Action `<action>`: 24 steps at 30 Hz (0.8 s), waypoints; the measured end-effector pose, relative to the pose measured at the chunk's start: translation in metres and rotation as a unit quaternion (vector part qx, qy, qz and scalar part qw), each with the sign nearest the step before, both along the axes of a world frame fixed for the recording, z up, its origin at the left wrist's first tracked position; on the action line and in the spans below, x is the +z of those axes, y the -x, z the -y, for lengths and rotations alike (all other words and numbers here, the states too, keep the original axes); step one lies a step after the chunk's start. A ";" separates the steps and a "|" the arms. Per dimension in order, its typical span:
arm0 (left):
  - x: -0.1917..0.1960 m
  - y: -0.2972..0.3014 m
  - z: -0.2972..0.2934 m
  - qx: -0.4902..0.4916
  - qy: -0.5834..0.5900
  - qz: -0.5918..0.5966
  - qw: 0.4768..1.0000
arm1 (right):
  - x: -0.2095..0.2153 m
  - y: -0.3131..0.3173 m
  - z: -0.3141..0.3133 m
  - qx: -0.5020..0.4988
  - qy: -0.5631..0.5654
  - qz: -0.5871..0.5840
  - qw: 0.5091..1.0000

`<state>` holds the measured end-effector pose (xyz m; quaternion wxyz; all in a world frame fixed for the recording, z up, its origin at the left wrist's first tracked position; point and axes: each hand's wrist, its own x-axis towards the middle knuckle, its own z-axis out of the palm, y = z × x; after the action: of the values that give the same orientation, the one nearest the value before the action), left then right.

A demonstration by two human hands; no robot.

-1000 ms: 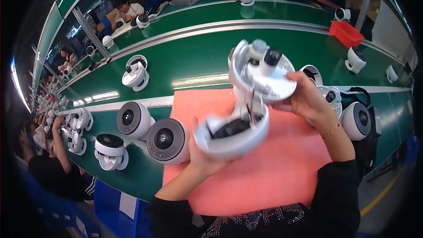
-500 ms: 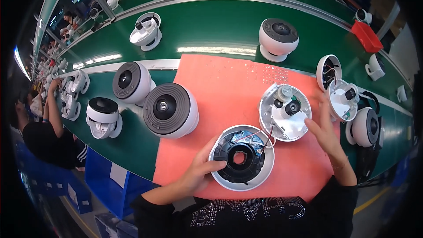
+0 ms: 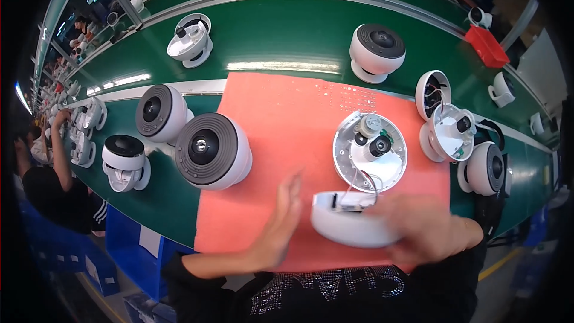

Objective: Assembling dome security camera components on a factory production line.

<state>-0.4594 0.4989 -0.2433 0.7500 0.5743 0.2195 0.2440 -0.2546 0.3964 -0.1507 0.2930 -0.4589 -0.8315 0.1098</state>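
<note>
My right hand (image 3: 418,227), smeared by motion, grips the right end of a white camera housing half (image 3: 353,227). This shell is tipped up, so its rim faces away and its inside is mostly hidden. Thin wires run from it to the other housing half (image 3: 373,155), which lies face up just beyond it with a lens module (image 3: 379,145) and a round motor inside. My left hand (image 3: 278,227) is upright with its fingers extended, holding nothing, left of the tilted shell. Both halves are over the pink mat (image 3: 269,143).
Two assembled white cameras with grey ribbed faces (image 3: 212,149) stand at the mat's left. Small screws (image 3: 353,98) lie on its far part. An opened camera (image 3: 451,131) is at the right. A conveyor (image 3: 269,36) carries further units. A co-worker (image 3: 54,179) sits far left.
My left hand has let go of the wired shell and opened. My right hand has come down onto the shell, which has tipped up from lying flat. The whole view has shifted slightly.
</note>
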 end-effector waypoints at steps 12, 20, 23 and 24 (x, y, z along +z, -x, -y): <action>-0.016 -0.079 -0.037 -0.041 -0.066 0.089 0.993 | -0.003 -0.078 0.006 -0.234 0.335 -0.440 0.799; 0.011 -0.021 -0.028 -0.159 0.053 -0.019 0.986 | -0.010 -0.030 0.008 -0.217 0.368 -0.415 0.803; 0.010 -0.007 -0.023 -0.047 0.054 -0.043 0.996 | -0.006 -0.024 0.011 -0.212 0.370 -0.373 0.824; 0.011 -0.005 -0.025 -0.049 0.055 -0.045 0.996 | -0.005 -0.024 0.011 -0.213 0.371 -0.375 0.822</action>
<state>-0.4539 0.5244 -0.2322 0.7810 0.5523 0.2380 0.1682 -0.2308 0.3852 -0.1557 0.4057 -0.6225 -0.4355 0.5082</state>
